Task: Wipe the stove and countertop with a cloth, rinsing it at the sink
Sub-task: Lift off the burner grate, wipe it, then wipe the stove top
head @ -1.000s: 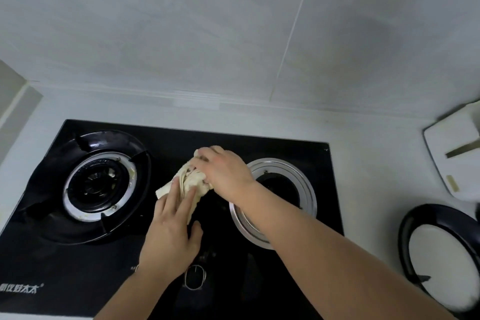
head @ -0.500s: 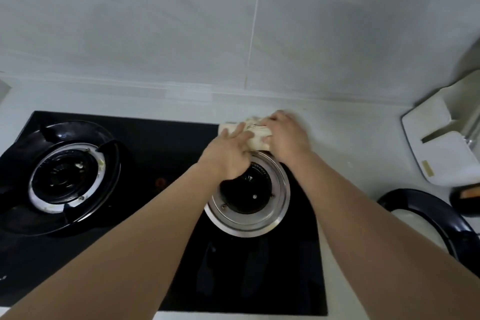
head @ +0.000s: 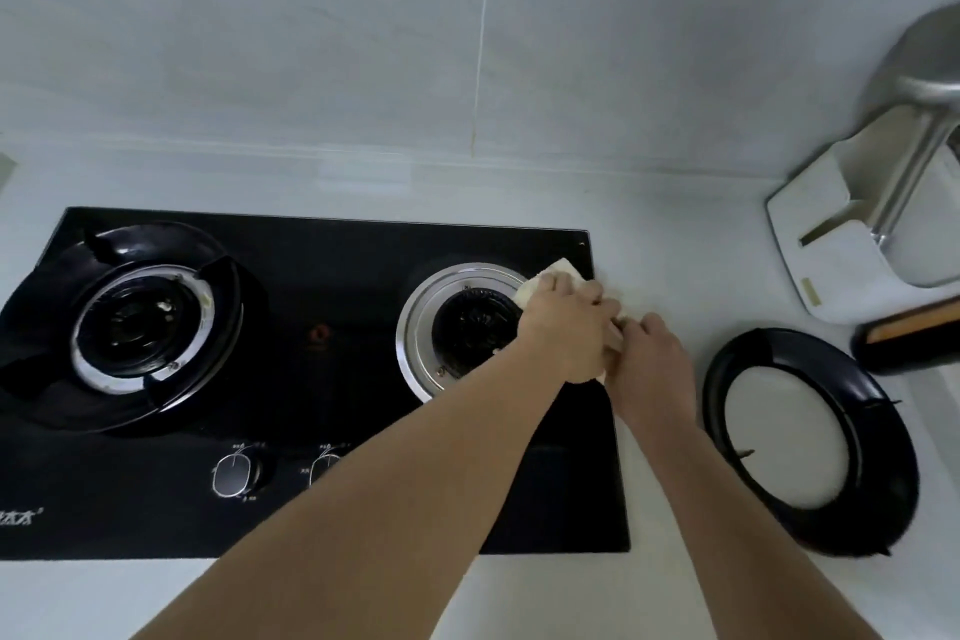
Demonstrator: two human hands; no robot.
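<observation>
I see both hands have slid the cloth (head: 540, 287) from behind the right burner (head: 462, 327) to the stove's (head: 322, 265) right edge; left hand (head: 569, 327) and right hand (head: 652, 359) clutch it, bunched against the worktop (head: 675, 244).

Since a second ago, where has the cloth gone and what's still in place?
Both hands carried the cloth from between the burners to behind the right burner, then round to the stove's right edge. The left hand and right hand still hold it together. The removed pan support stays on the countertop.
</observation>
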